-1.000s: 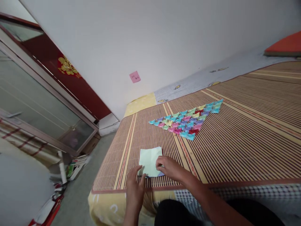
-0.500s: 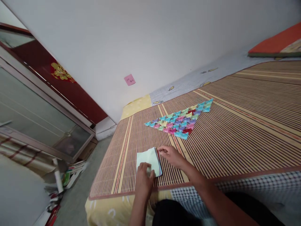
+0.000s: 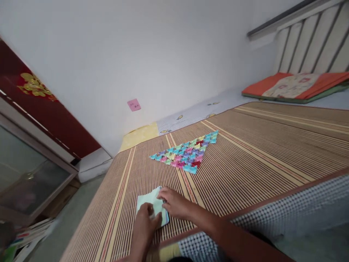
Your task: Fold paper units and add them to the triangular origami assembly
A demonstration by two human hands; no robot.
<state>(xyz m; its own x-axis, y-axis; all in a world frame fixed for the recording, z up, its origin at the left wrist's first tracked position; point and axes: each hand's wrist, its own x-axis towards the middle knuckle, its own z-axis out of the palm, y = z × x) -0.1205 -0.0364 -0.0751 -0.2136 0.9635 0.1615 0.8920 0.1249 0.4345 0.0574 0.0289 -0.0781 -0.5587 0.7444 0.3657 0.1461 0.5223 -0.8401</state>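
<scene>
A small stack of square paper sheets [image 3: 151, 202], pale green on top, lies on the striped bamboo mat [image 3: 245, 153] near the bed's front edge. My left hand [image 3: 144, 225] rests on the stack's near side, fingers curled over the paper. My right hand [image 3: 174, 203] presses on its right edge, fingers bent and pinching at the top sheet. Farther back on the mat lies a flat triangle of many small folded coloured paper pieces [image 3: 185, 154].
A white wall with a pink sticky note [image 3: 133, 104] runs behind the bed. An orange folded cushion [image 3: 294, 85] lies at the back right below a headboard. A dark red cabinet with a glass door [image 3: 29, 160] stands left, with books [image 3: 27, 236] on the floor.
The view has swung right and down. My left hand moved up onto the paper stack, and my right hand slid from beside it onto its right edge.
</scene>
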